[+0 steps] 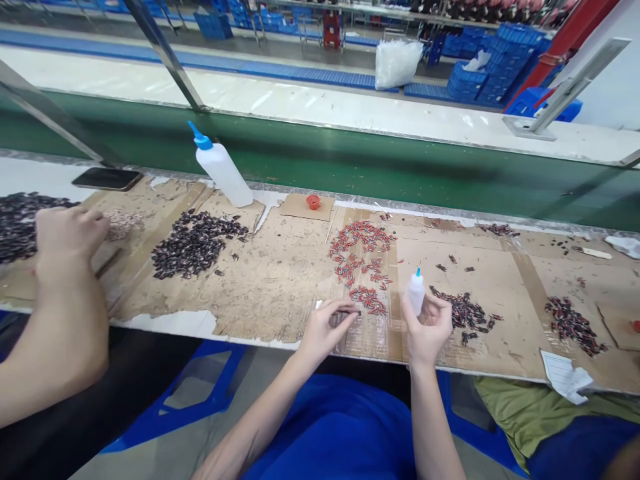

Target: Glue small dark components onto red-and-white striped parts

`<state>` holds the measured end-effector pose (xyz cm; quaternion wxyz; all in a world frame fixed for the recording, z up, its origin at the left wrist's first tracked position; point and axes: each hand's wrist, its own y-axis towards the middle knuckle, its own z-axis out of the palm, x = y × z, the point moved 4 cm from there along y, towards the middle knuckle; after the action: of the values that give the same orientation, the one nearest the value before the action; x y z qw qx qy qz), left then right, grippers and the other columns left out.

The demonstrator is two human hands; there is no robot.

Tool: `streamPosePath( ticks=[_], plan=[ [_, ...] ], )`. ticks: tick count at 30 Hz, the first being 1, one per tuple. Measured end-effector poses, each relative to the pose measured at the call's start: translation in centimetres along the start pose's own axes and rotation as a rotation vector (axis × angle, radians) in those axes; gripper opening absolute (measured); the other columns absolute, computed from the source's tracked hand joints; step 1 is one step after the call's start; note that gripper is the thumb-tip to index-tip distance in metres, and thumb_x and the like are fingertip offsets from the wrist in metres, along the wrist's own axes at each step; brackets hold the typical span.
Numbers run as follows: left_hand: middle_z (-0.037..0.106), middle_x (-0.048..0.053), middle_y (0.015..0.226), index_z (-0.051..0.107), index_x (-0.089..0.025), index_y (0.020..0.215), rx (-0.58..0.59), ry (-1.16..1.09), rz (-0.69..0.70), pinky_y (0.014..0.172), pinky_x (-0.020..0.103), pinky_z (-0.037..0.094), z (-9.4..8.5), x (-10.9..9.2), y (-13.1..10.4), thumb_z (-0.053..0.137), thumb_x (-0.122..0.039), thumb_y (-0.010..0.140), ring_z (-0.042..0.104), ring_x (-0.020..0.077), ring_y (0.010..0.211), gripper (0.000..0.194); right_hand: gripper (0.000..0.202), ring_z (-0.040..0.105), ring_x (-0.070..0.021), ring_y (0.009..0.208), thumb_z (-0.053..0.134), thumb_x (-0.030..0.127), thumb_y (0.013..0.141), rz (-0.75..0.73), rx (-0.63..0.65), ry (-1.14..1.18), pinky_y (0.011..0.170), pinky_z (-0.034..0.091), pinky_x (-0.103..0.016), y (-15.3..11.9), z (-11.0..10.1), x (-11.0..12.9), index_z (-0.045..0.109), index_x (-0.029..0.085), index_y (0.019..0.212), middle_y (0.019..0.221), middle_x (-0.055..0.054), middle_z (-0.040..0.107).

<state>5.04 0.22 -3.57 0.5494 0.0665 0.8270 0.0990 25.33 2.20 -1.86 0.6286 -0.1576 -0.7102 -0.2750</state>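
My left hand pinches a small dark piece between thumb and fingers, just above the cardboard near the front edge of the bench. Its exact kind is too small to make out. In my right hand is a small white squeeze bottle, held upright with its blue-collared fine tip upward. Between and beyond my hands lie loose small red pieces. A pile of dark and red pieces sits just right of my right hand.
A co-worker's hand is at the left near dark pieces. A large white bottle leans behind a dark pile. A red cap lies on a cardboard scrap, and a phone lies far left. Another pile is at right.
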Motion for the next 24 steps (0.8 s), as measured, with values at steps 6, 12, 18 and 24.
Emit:
streamPosePath(
  ticks=[6, 12, 18, 24],
  plan=[
    [0.072, 0.005, 0.085, 0.070, -0.021, 0.088, -0.048, 0.217, 0.157, 0.080, 0.038, 0.053, -1.1, 0.5, 2.5, 0.059, -0.020, 0.089, 0.062, 0.0209, 0.087, 0.012, 0.047, 0.069, -0.0260, 0.093, 0.078, 0.040, 0.061, 0.006, 0.115, -0.243, 0.088, 0.050, -0.043, 2.0, 1.5, -0.2, 0.057, 0.017, 0.096, 0.096, -0.013, 0.072],
    [0.066, 0.005, 0.083, 0.069, -0.019, 0.082, 0.044, 0.367, 0.267, 0.077, 0.035, 0.050, -0.4, 1.0, 3.3, 0.059, -0.014, 0.087, 0.052, 0.0208, 0.085, 0.013, 0.071, 0.064, -0.0283, 0.105, 0.077, 0.044, 0.063, -0.093, 0.146, -0.333, 0.094, 0.048, -0.047, 1.3, 0.9, 0.0, 0.051, 0.014, 0.122, 0.116, -0.019, 0.066],
    [0.060, 0.006, 0.087, 0.064, -0.019, 0.085, 0.094, 0.533, 0.350, 0.076, 0.034, 0.049, 0.1, 0.8, 3.6, 0.052, -0.014, 0.091, 0.050, 0.0216, 0.088, 0.014, 0.039, 0.066, -0.0222, 0.086, 0.071, 0.030, 0.078, -0.516, -0.006, -0.382, 0.078, 0.055, -0.039, -2.7, -0.1, 3.6, 0.060, 0.016, 0.113, 0.103, -0.014, 0.066],
    [0.061, 0.006, 0.088, 0.058, -0.019, 0.088, 0.140, 0.468, 0.409, 0.081, 0.037, 0.048, 0.2, -0.9, 2.9, 0.043, -0.014, 0.094, 0.053, 0.0217, 0.088, 0.017, 0.022, 0.067, -0.0192, 0.081, 0.062, 0.028, 0.087, -0.516, 0.354, -0.293, 0.074, 0.058, -0.033, -4.9, 2.3, 3.2, 0.066, 0.021, 0.107, 0.093, -0.008, 0.069]
  ],
)
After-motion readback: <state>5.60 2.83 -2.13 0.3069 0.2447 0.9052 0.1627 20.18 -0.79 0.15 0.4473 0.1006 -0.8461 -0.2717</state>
